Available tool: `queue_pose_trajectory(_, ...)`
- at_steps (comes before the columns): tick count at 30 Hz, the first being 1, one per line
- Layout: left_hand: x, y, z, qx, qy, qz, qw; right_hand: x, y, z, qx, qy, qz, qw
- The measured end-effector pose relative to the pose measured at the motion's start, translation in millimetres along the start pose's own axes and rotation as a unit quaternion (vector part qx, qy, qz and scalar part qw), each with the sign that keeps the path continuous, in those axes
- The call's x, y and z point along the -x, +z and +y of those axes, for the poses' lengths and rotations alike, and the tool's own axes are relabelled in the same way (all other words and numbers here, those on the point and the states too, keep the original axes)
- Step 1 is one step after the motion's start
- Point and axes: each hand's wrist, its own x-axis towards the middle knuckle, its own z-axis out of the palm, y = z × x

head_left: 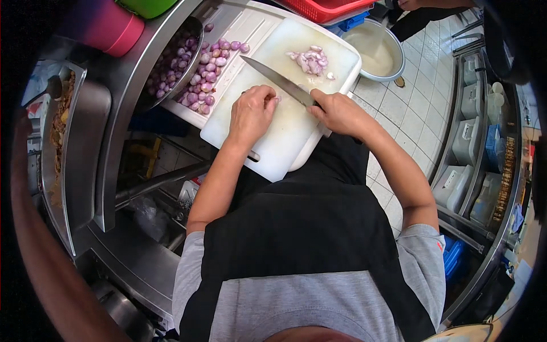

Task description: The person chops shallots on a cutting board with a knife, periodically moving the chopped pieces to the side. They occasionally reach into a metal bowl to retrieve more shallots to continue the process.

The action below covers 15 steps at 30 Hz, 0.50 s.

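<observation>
Head view: the left hand (252,114) curls, fingertips pinning a small shallot piece (276,99) to the white cutting board (285,145). The right hand (337,112) clenches the knife (277,80) — blade slanting away leftward, just beyond those knuckles (the left hand is the nearer).

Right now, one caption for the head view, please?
Right hand grips a long steel knife beside the left hand on a white plastic cutting board, sliced purple shallots piled beyond.

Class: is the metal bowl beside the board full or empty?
Partly full: the bowl holds purple shallots.
</observation>
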Motion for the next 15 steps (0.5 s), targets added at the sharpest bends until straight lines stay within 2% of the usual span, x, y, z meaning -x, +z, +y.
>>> queue_pose_trajectory(2,-1,3,5,-0.011,-0.062,-0.009,0.998,8,-1,-10,0.039,0.005,0.019,0.999)
queue_pose_trajectory(3,1,5,4,-0.011,-0.061,-0.011,0.998,12,1,-18,0.065,0.015,0.017,0.998)
queue_pose_trajectory(5,5,11,-1,0.009,-0.003,0.040,0.999,18,8,-20,0.106,0.009,0.020,0.994)
queue_pose_trajectory(6,5,10,-1,0.008,-0.002,0.039,0.999,18,11,-20,0.106,0.010,0.021,0.994)
queue_pose_trajectory(8,8,7,-3,0.009,0.054,0.043,0.998,18,14,-21,0.113,0.003,0.022,0.993)
queue_pose_trajectory(12,5,1,-2,-0.004,0.081,0.037,0.996,18,-2,-30,0.122,-0.008,0.011,0.992)
queue_pose_trajectory(15,4,3,-3,-0.016,0.080,0.032,0.996,23,-12,-40,0.137,-0.002,-0.035,0.990)
